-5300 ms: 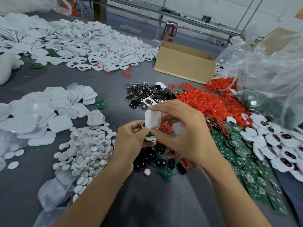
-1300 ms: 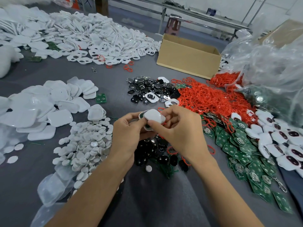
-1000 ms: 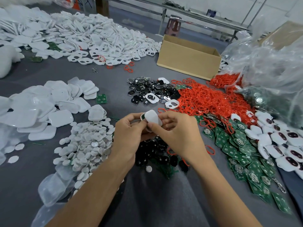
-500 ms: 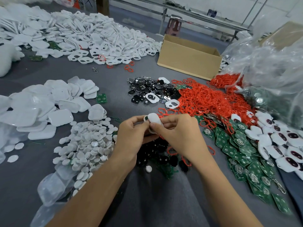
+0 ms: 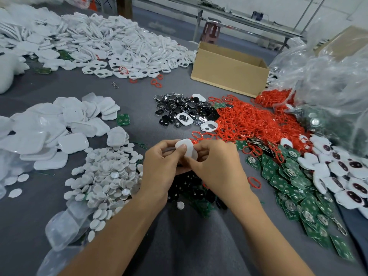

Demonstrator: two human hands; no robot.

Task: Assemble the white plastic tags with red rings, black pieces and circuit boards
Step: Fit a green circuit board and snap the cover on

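Head view, looking down over a grey table (image 5: pixel 189 246): holding one white tag (image 5: pixel 188 149) between both hands, just above the middle of the table. Gripping it from the left with the left hand (image 5: pixel 159 166), fingers (image 5: pixel 169 144) curled behind it and the thumb pressing flat on its face. Pinching its right edge with the right hand (image 5: pixel 217 166), fingers bent close round the rim, so both hands are closing on the same tag. Working directly above a small heap of black pieces (image 5: pixel 191 190), partly hidden by the wrists. Working beside a broad tangle of red rings (image 5: pixel 253 122) just to the right and beyond, with green circuit boards (image 5: pixel 294 184) fanning out near the right forearm and a row of closed tags (image 5: pixel 348 180) at the right edge. Reaching past a mound of small white discs (image 5: pixel 107 176) touching the left wrist, and a spread of white covers (image 5: pixel 49 132) further left. Facing a second heap of shiny black pieces (image 5: pixel 179 108) beyond the hands, a cardboard box (image 5: pixel 229 70) behind the rings, a large pile of white frames (image 5: pixel 123 44) at the far left, and a clear plastic bag (image 5: pixel 328 86) bulging at the far right.
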